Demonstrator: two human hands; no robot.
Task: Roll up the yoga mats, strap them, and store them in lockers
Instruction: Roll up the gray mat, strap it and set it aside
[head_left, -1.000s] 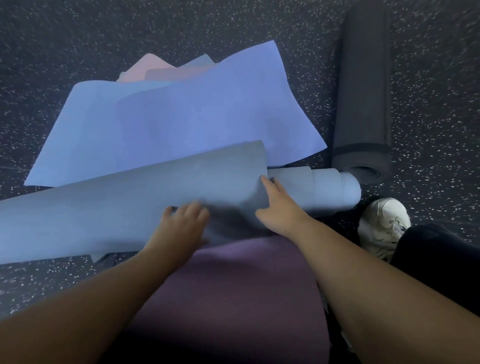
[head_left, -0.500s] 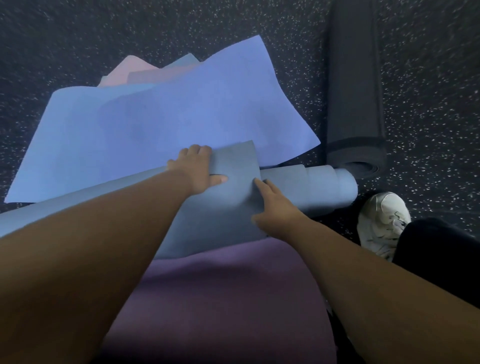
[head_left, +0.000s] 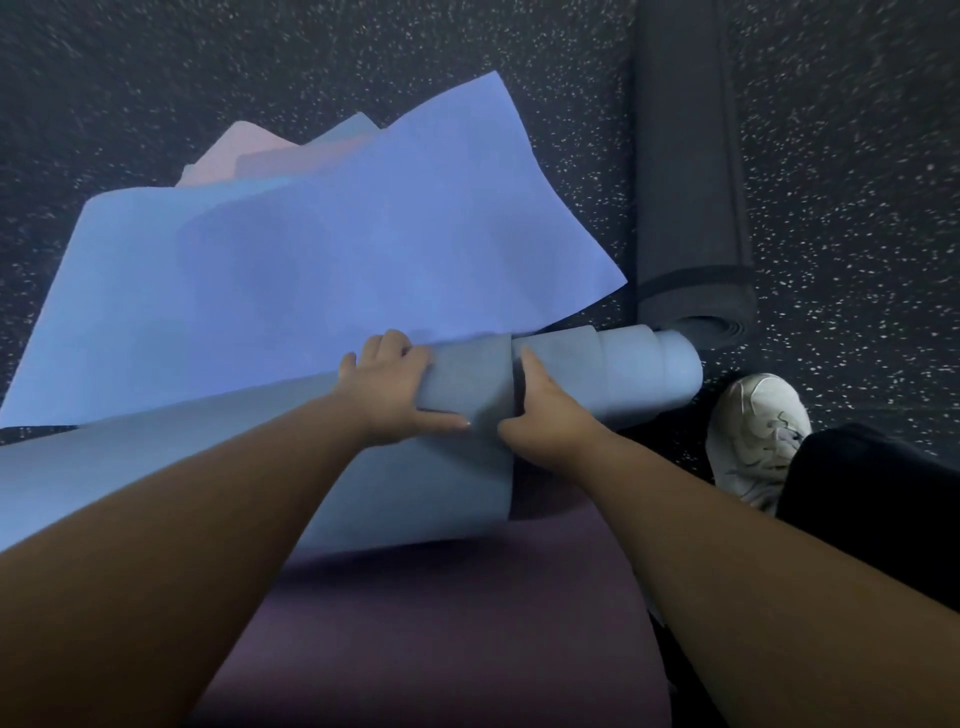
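On the floor: dark mat rolled, strapped. My left hand and right hand both grip the half-rolled, telescoped grey mat. Blue mat, purple mat still flat; nothing stored.

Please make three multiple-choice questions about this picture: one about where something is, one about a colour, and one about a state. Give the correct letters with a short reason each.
1. Where does the dark rolled mat lie?
A. On the floor beyond the white shoe
B. Under the purple mat
C. In the left hand

2. What colour is the mat being rolled?
A. Pink
B. Grey-blue
C. Black

3. What is the state of the grey-blue mat?
A. Fully flat
B. Rolled and strapped
C. Partly rolled, held by both hands

Answers:
1 A, it lies on the speckled floor past the shoe.
2 B, the roll is grey-blue.
3 C, the left hand and right hand grip the roll while a loose part hangs.
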